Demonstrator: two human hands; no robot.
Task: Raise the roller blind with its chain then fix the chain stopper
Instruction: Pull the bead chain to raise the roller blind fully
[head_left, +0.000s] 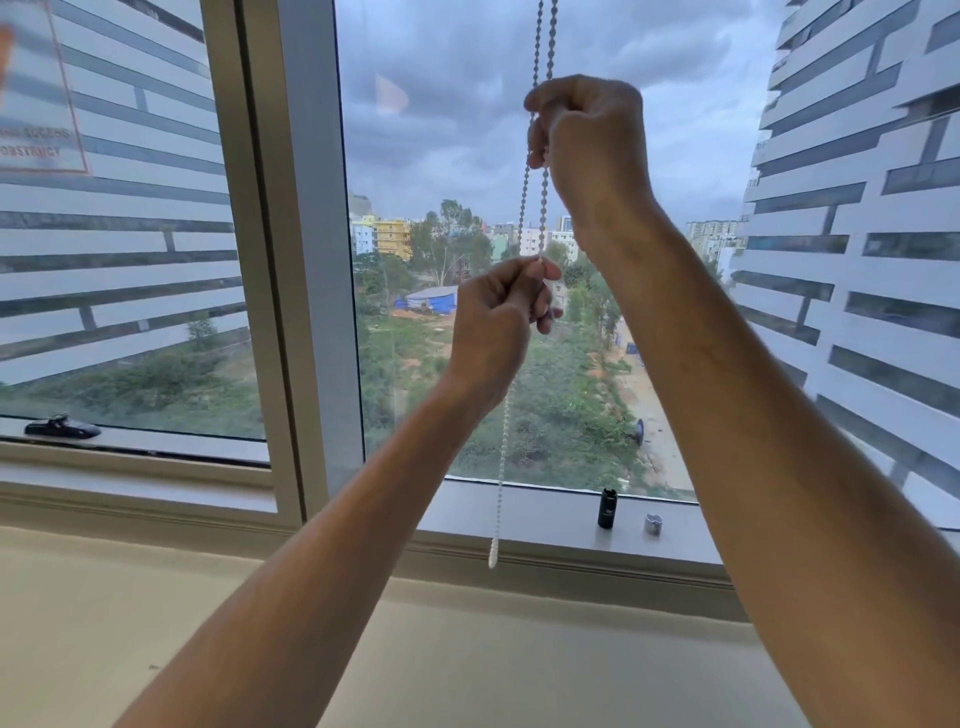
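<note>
A white beaded chain (525, 202) hangs as two strands in front of the window glass. High up, my right hand (587, 140) grips the strands with curled fingers. Lower down, my left hand (498, 317) pinches the chain between thumb and fingertips. Below my left hand the chain falls on, and its loop end (492, 558) dangles just above the sill. The roller blind itself is out of view above the frame. No stopper can be made out on the chain.
A small black cylinder (607, 508) and a small grey clip-like part (653, 524) stand on the window ledge (519, 525). A black window handle (61, 427) sits at the left pane's bottom. A wide pale sill (130, 623) lies below.
</note>
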